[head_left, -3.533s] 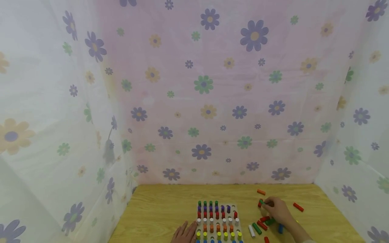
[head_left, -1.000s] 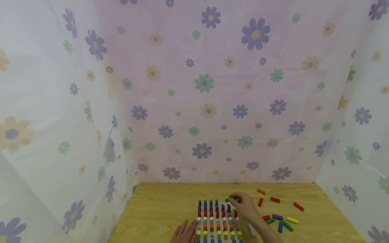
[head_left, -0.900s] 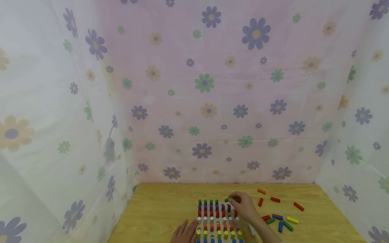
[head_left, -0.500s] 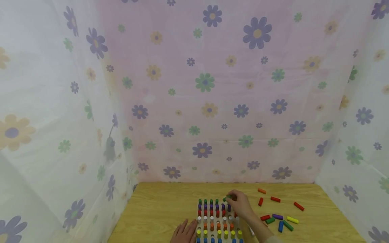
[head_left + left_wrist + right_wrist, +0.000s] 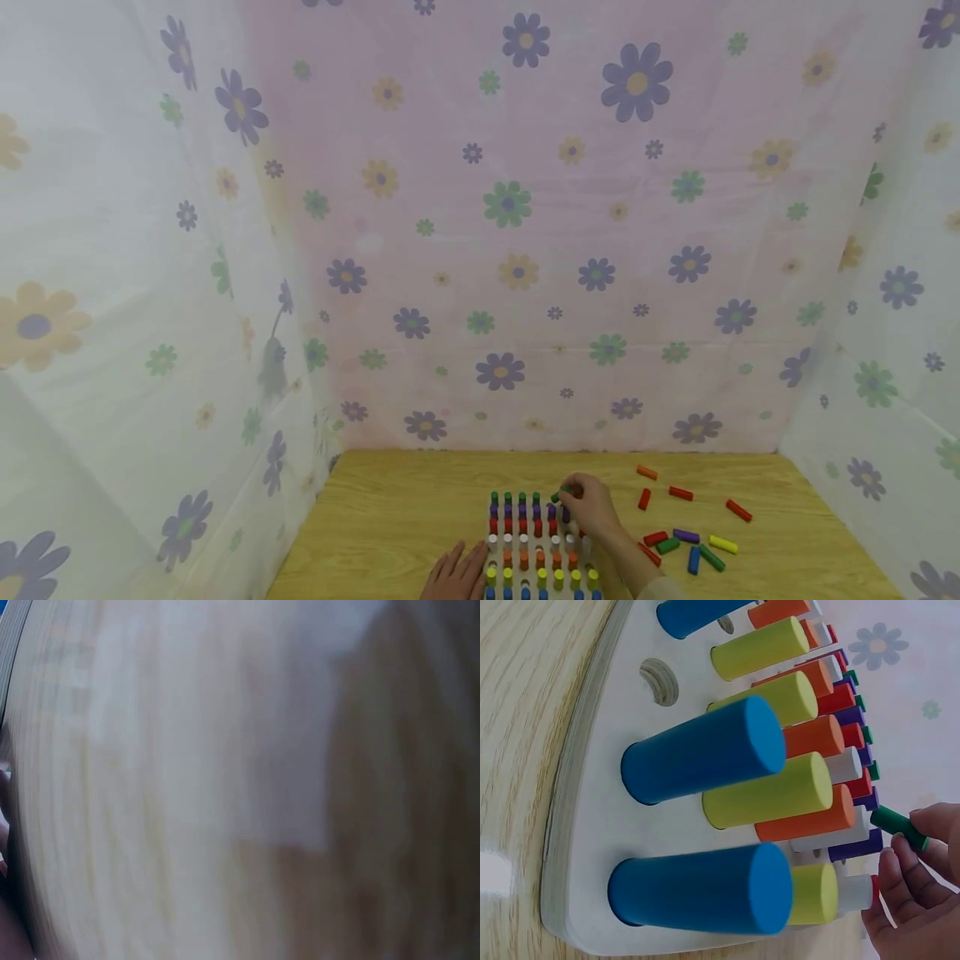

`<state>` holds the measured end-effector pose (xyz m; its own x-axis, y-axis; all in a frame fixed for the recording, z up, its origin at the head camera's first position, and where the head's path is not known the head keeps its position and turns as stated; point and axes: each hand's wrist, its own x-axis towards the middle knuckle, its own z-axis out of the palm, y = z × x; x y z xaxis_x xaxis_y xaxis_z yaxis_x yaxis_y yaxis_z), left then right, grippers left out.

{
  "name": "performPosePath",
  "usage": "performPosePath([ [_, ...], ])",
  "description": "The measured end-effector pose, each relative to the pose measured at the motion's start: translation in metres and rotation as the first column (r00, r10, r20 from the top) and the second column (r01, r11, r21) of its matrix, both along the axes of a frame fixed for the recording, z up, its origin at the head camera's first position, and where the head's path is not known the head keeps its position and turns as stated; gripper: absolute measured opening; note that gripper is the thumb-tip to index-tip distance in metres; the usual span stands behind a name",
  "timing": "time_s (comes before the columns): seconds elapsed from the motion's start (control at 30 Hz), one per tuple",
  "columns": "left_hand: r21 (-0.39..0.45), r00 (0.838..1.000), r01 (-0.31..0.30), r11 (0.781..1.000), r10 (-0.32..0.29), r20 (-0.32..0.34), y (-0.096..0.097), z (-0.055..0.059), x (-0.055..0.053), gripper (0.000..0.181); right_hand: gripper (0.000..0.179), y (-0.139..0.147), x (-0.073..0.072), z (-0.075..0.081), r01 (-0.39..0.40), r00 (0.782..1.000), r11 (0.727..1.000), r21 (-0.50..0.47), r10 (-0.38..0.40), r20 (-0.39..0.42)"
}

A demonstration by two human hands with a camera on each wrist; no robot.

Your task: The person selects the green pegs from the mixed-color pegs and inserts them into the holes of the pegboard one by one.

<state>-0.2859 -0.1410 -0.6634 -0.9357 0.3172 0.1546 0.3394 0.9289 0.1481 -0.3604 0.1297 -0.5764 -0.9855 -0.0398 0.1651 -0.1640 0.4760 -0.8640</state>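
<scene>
My right hand (image 5: 591, 503) pinches a green peg (image 5: 898, 826) between thumb and fingers, tilted, over the far right corner of a pegboard (image 5: 600, 825). Rows of green, purple, red, white, orange, yellow and blue pegs stand in the board. Four fingers' worth of pegs aside, the far green row (image 5: 522, 497) sits left of the held peg. My left hand (image 5: 456, 573) rests flat with straight fingers at the board's left edge. In the left wrist view, only bits of that hand show at the left border, beside blurred tabletop.
Loose pegs lie right of the board: several red, such as one red peg (image 5: 738, 510), plus an orange peg (image 5: 647, 472), a yellow peg (image 5: 723, 544), a purple peg (image 5: 686, 536), a blue peg (image 5: 693, 560) and green ones. Flowered curtains (image 5: 517, 333) enclose the wooden table (image 5: 405, 500).
My right hand has picked the green peg from the loose pegs and carried it left to the board's far right corner, then shifted slightly. My left hand stays put.
</scene>
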Motion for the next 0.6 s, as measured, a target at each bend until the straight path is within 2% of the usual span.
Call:
performPosePath([
  [0.2, 0.006, 1.000, 0.000, 1.000, 0.000, 0.010, -0.001, 0.000, 0.000, 0.054, 0.011, -0.001, -0.004, 0.001, -0.002, 0.999, 1.000, 0.013, 0.001, 0.046],
  [0.53, 0.001, 0.999, 0.019, 1.000, -0.019, -0.041, -0.002, -0.001, 0.005, 0.051, 0.012, -0.004, -0.011, -0.005, -0.012, 0.998, 0.999, 0.044, 0.010, 0.063],
  [0.6, -0.001, 0.997, 0.043, 0.999, -0.043, -0.066, -0.004, -0.002, 0.006, 0.052, 0.012, -0.005, -0.011, -0.007, -0.013, 0.998, 0.999, 0.053, 0.009, 0.064],
])
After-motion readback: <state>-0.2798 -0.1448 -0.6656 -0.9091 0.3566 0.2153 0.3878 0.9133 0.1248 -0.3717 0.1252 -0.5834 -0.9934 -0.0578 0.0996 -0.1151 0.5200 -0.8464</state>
